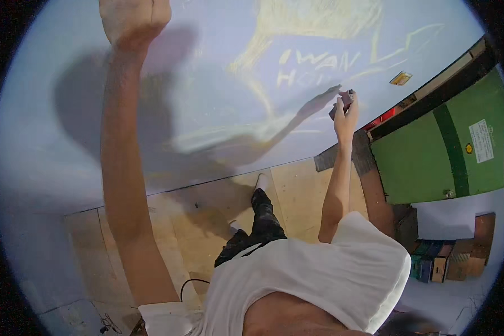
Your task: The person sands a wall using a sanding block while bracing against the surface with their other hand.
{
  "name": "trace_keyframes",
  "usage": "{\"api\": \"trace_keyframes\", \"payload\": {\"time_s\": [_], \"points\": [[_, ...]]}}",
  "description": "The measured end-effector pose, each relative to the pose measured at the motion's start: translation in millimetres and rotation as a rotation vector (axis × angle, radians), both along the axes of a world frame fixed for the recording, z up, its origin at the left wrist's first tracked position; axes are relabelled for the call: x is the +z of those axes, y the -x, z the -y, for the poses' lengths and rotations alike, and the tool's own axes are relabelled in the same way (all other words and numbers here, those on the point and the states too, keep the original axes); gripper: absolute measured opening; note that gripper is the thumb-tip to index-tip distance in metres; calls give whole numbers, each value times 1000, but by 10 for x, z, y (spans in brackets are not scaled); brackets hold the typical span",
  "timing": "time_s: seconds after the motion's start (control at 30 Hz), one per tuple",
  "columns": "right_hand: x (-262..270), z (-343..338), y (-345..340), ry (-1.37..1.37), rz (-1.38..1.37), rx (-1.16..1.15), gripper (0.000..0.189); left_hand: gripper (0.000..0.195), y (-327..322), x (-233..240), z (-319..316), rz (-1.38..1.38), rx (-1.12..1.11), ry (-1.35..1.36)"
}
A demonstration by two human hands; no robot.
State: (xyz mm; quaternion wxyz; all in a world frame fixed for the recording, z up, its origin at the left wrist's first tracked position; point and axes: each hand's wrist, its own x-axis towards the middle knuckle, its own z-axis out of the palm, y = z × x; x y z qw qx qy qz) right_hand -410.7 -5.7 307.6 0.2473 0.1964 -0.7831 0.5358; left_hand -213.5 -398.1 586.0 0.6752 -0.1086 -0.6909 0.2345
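At the top left, my left hand point(135, 19) is raised in front of a pale wall point(218, 84), cut off by the picture's edge; whether it holds anything cannot be told. My right hand point(347, 117) is closed around a small dark reddish-brown object point(342, 104), perhaps a folded cloth or sanding sheet, near the wall at the right. The wall bears yellow scribbled drawing point(319, 19) and whitish hand-drawn lettering point(317, 61), left of and above my right hand. Shadows of both arms fall across the wall.
A small yellowish plate point(400, 78) is on the wall at the right. Beyond it stands a green panel point(416, 155) with a dark stripe and a label. Several boxes point(439, 262) sit at the lower right. Black cables point(109, 323) lie on the light wooden floor point(210, 210) at the lower left.
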Motion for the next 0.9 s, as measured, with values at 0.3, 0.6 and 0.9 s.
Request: {"api": "trace_keyframes", "payload": {"time_s": [0.3,0.6,0.9], "points": [[103,251,-917,516,525,711,39,30,-190,-1640,-521,390,-524,-488],[-104,592,-1664,78,491,855,25,55,-807,-3302,-1738,1065,-1004,-1707],[107,563,-1931,274,525,753,10,54,-823,-2906,-1658,1151,-962,-1458]]}}
